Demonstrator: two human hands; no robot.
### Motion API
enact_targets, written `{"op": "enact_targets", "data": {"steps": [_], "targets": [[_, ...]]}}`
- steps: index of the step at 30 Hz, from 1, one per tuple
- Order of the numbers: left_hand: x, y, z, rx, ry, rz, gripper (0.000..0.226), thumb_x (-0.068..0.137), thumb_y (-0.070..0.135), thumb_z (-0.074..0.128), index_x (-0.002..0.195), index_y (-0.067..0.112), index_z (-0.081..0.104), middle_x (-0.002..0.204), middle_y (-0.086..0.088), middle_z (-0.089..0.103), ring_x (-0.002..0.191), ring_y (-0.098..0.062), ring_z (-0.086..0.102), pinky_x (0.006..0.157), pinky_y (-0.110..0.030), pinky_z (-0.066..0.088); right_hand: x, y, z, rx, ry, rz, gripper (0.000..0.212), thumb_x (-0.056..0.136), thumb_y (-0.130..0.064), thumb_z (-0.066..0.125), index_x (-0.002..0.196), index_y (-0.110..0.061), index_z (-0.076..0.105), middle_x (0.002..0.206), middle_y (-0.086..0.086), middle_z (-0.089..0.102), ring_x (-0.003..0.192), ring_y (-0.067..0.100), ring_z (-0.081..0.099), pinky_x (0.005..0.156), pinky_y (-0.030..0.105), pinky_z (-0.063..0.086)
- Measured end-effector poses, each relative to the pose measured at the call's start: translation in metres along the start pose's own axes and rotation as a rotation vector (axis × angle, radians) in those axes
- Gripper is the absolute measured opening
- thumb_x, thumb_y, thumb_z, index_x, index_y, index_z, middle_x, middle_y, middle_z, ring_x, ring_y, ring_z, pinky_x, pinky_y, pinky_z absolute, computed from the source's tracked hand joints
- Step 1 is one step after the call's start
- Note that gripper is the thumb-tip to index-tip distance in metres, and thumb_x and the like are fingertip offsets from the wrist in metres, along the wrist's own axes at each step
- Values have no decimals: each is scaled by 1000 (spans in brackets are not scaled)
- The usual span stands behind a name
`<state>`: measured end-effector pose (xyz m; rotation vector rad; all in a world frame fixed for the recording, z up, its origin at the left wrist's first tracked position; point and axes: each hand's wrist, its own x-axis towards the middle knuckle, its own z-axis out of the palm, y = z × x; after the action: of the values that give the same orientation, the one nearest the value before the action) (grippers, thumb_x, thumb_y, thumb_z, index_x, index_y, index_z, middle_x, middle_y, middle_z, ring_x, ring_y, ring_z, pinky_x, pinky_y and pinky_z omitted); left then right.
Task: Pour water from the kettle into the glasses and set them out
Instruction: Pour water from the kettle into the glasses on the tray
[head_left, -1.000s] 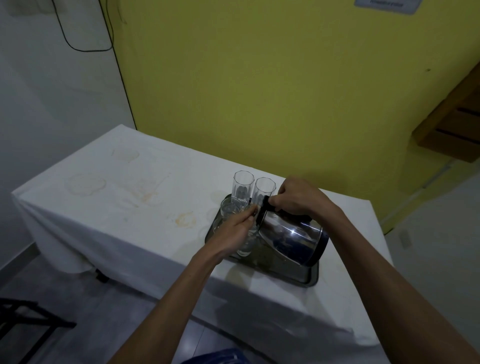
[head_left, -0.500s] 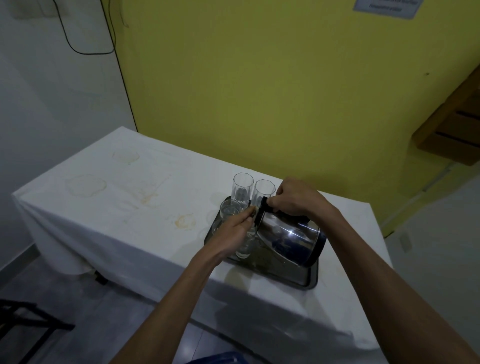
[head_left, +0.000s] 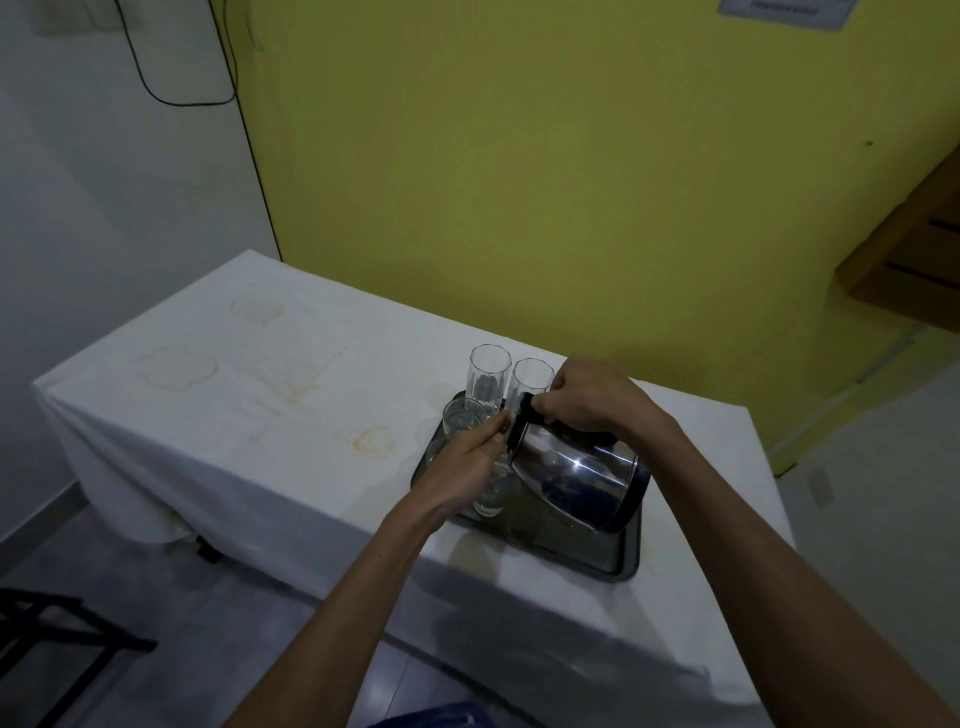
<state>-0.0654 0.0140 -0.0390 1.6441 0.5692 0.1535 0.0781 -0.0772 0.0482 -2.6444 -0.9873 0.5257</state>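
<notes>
A white-clothed counter (head_left: 218, 415) carries a dark metal tray (head_left: 618, 556). Over the tray the steel kettle (head_left: 576, 467) tilts left, its handle clasped by the right hand (head_left: 587, 400). The left hand (head_left: 462, 467) wraps a glass (head_left: 491, 496) beneath the spout. Two tall glasses (head_left: 488, 384) stand upright at the tray's far edge.

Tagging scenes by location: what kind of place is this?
Probably a plain indoor utility or pantry room, not a fitted kitchen. Cues: a makeshift table under a stained white cloth, bare yellow wall, and a metal tray of glasses with a steel kettle.
</notes>
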Motion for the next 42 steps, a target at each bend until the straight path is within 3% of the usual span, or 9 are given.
{"op": "enact_targets", "data": {"steps": [8,11,18,23,27,33,37,41,42], "targets": [[0,-1,-1,18,26,-18,42,101,28,39,143,32,43,147,8,46,136,-12,41,110,-30,34,6,-4,2,-24,-27,1,35,66,-45,61,69,-10,62,63,7,60,60,27,59,59,32,47],[0,0,-2,1,24,-30,42,101,30,39,143,32,43,147,9,46,136,-11,41,109,-29,34,11,-5,3,-43,-33,-3,35,68,-44,61,77,-11,66,72,9,65,68,29,65,67,37,55],[0,-5,-3,-2,34,-49,42,100,31,40,142,34,43,149,8,44,136,-12,41,113,-35,33,16,-8,4,-63,-61,1,33,67,-43,60,78,-12,67,72,7,63,67,28,61,62,33,47],[0,-4,-1,-3,34,-51,42,101,30,40,142,35,43,148,7,45,134,-12,43,103,-26,36,14,-7,3,-49,-66,14,35,68,-42,61,83,-11,69,74,8,66,68,27,63,63,33,49],[-1,0,2,23,33,-48,42,101,31,38,143,34,42,150,7,43,138,-13,39,111,-30,32,8,-4,-1,-15,-50,23,39,71,-45,62,84,-9,71,75,10,68,71,28,66,68,37,54],[-5,26,21,206,40,88,43,104,26,33,147,25,38,152,2,39,140,-17,35,99,-20,25,-25,31,-9,221,-3,70,33,89,-33,64,76,-6,76,71,11,74,60,21,63,60,32,47],[-1,39,45,239,22,152,42,103,24,35,144,24,42,148,-2,45,137,-19,40,100,-21,28,-48,64,-6,369,30,122,32,95,-29,60,72,-10,73,60,1,62,56,15,54,57,29,39],[7,50,72,348,-48,239,38,103,20,35,139,15,46,142,-10,50,122,-21,49,83,-17,34,-69,99,1,614,73,177,34,100,-24,56,72,-9,67,54,-1,56,47,12,48,48,24,37],[10,52,79,390,-76,261,38,104,20,34,140,14,45,144,-10,47,122,-20,48,86,-19,34,-74,107,4,675,90,189,34,101,-22,54,72,-8,66,55,-1,55,46,11,47,46,21,36]]}}
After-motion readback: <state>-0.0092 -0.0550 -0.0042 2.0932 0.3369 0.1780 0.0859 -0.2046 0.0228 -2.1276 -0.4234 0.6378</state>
